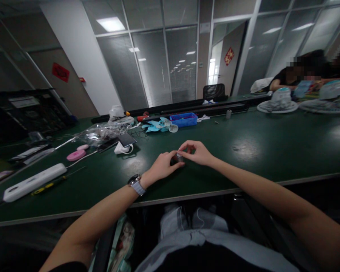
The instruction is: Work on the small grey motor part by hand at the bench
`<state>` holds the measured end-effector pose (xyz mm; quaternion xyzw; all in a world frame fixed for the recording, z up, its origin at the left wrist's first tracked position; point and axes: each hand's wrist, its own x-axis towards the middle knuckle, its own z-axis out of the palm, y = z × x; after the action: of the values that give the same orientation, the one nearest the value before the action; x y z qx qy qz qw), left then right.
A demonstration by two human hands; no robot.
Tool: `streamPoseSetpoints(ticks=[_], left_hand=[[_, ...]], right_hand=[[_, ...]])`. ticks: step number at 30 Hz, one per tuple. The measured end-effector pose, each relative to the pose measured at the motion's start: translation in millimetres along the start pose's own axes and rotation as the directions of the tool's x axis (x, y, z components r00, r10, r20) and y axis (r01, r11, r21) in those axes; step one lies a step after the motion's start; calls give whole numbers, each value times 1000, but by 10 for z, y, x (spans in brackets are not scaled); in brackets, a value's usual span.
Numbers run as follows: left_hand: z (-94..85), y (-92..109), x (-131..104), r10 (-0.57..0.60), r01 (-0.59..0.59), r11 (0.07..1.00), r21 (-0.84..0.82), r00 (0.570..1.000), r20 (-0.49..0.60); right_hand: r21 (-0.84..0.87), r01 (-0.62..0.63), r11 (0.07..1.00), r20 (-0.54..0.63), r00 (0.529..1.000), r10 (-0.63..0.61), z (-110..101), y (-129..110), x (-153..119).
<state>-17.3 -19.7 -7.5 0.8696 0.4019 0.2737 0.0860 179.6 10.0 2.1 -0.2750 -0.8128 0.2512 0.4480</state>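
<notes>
A small grey cylinder stands on the green table, with both of my hands at it. My left hand, a watch on its wrist, has thumb and fingers closed around the cylinder's side. From above, my right hand pinches at the cylinder's pale top with thumb and fingertips. Whether a separate small part sits between those right fingertips is too small to make out. What exactly the cylinder is cannot be told, since the fingers cover much of it.
Farther back on the green table lie a blue tray, turquoise fan blades and clear plastic bags. To the left are a white power strip, a yellow-handled screwdriver and a pink round case. People sit at the far right.
</notes>
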Motion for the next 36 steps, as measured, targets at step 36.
streamPoseSetpoints(ticks=[36], left_hand=[[-23,14,-15,-72,76,994,84,996,-50]], right_hand=[[-178,-282,943,144,940,308,-38,292,-30]])
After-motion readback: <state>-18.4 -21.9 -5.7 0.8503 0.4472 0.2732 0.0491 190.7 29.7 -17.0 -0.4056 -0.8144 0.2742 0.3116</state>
